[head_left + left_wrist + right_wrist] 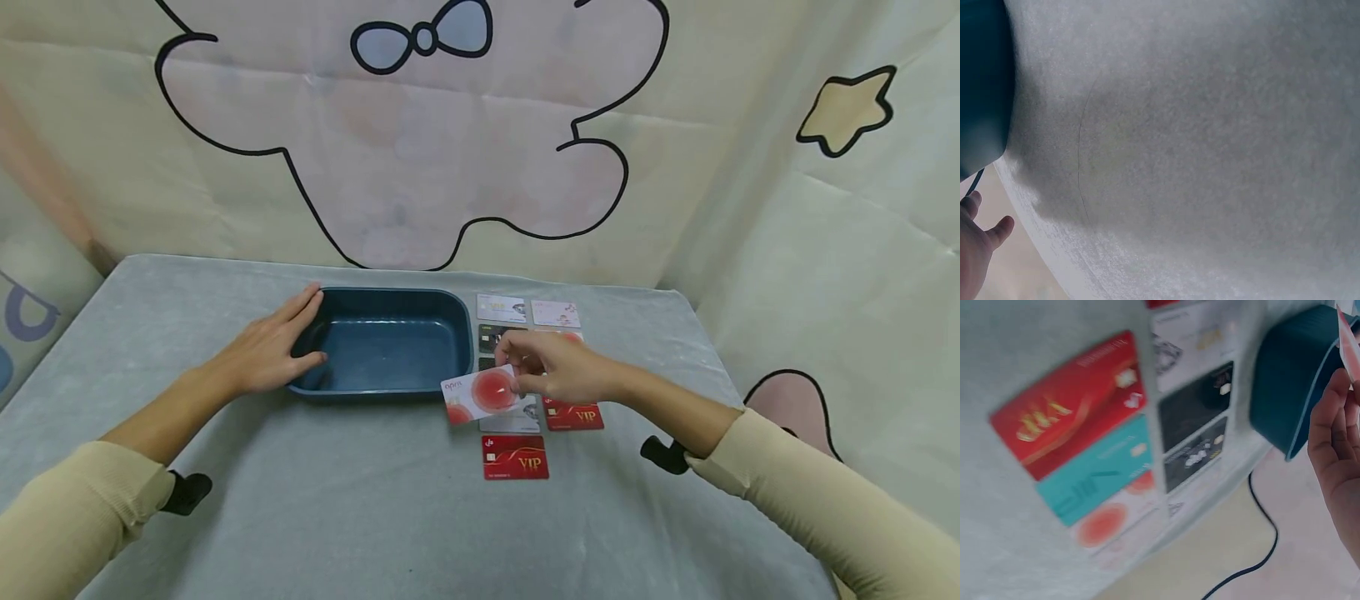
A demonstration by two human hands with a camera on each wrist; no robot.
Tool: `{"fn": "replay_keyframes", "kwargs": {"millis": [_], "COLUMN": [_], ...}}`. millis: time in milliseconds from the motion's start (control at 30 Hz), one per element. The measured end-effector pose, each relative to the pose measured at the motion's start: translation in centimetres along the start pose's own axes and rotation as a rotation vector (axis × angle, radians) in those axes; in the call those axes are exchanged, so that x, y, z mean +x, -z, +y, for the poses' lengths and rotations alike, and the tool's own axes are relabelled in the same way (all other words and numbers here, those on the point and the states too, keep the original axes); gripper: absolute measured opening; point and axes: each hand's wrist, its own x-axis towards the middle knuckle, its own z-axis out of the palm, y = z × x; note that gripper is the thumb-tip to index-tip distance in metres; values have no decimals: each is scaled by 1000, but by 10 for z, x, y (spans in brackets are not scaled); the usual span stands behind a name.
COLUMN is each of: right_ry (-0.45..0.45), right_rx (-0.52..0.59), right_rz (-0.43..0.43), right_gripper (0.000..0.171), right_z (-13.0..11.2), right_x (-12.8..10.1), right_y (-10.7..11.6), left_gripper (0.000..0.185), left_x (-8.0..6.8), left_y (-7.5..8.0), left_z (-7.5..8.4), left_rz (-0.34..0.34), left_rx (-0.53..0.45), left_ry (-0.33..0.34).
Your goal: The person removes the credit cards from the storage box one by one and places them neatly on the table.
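A white card with a red circle [482, 393] is pinched between the thumb and fingers of the right hand [558, 367], which is curled round the card's right end. The card is held above the table [375, 517], just in front of the near right corner of the dark blue plastic tub [386, 343]. Its long axis is seen running left to right, slightly tilted, with the left end lower and nearer the camera and the right end hidden in the fingers. The printed face is turned upward. In the right wrist view only a thin edge of the card [1349, 344] is seen above the fingers [1335, 444], beside the tub's outer wall [1285, 387].

The left hand [270, 350] is laid against the tub's left rim, with fingers straight and relaxed along the edge and the thumb at the near side wall; nothing is gripped by it. In the left wrist view only the thumb and part of the palm [979, 244] are seen, next to the tub's corner [982, 81].

Further cards are laid flat in rows on the table to the right of the tub: a red VIP card [514, 457] nearest the camera, a second red VIP card [573, 414] partly under the right hand, a grey card [510, 419] below the held card, and two pale cards [501, 307] [556, 313] at the far end. A teal card [1094, 478] is shown in the right wrist view.
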Motion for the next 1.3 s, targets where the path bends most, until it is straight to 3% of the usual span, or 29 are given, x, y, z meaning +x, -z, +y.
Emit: {"fn": "replay_keyframes", "kwargs": {"millis": [567, 1300], "right_ry": [-151, -240], "right_rx": [148, 200], "right_rz": [-96, -61], "right_gripper": [24, 28], "right_z": [57, 95], "right_x": [-55, -99], "right_y": [-7, -18], "left_gripper": [91, 91], "left_x": [0, 0], "left_y": [0, -1], "left_z": [0, -1], "left_rz": [-1, 0], "left_rx": [7, 0], "left_ry": [2, -9]}}
